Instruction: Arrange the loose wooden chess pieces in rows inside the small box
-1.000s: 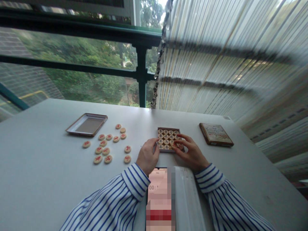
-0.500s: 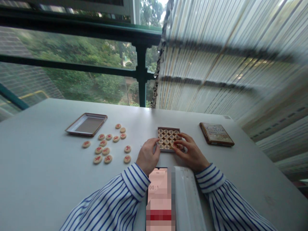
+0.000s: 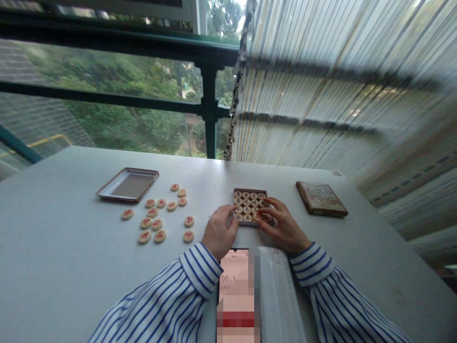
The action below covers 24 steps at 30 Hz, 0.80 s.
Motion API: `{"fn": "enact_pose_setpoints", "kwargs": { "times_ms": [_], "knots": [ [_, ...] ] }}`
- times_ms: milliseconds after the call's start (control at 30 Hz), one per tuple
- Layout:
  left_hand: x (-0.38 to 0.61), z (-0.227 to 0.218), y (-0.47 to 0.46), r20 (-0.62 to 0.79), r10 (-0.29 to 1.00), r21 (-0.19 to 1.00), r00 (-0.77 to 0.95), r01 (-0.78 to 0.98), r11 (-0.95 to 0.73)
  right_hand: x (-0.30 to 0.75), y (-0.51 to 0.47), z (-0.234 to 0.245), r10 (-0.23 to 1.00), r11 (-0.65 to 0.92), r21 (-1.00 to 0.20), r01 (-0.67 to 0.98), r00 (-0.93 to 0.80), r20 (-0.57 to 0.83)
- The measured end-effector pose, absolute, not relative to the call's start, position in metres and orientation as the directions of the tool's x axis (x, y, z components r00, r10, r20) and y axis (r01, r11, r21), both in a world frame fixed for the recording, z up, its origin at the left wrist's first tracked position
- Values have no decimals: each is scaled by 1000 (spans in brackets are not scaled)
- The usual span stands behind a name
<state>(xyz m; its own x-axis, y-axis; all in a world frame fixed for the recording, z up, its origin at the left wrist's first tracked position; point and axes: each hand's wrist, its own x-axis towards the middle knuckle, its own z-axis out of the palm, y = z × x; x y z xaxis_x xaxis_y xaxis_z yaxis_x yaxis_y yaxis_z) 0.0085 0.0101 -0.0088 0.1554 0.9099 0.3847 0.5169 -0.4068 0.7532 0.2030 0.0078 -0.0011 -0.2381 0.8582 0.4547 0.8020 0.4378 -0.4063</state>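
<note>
A small square box (image 3: 246,224) stands before me, filled with rows of round wooden xiangqi pieces, most marked in black. In its front row lies a red-marked piece (image 3: 257,216). My left hand (image 3: 219,231) is closed at the box's left side, thumb and forefinger against the wall. Over the right side reaches my right hand (image 3: 283,225), its fingers apart and curved, the tips touching or just above the pieces there. These fingers partly cover the right column. I see nothing lifted in them.
Several loose red-marked pieces (image 3: 157,224) lie left of the box, one showing a blank face. Behind them is a shallow tray-like lid (image 3: 130,185). A decorated closed box (image 3: 321,197) sits at right. A phone (image 3: 233,267) and a white object (image 3: 278,286) lie between my forearms.
The red-marked piece in the front row now sits flatter and shows more of its face beside my right thumb. Both hands stay almost in place.
</note>
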Motion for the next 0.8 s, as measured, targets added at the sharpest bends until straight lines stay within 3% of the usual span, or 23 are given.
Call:
{"fn": "enact_pose_setpoints", "kwargs": {
  "times_ms": [800],
  "knots": [
    [8, -10, 11, 399, 904, 746, 153, 520, -417, 202, 7, 2, 856, 441, -386, 810, -251, 452]
  ]
}}
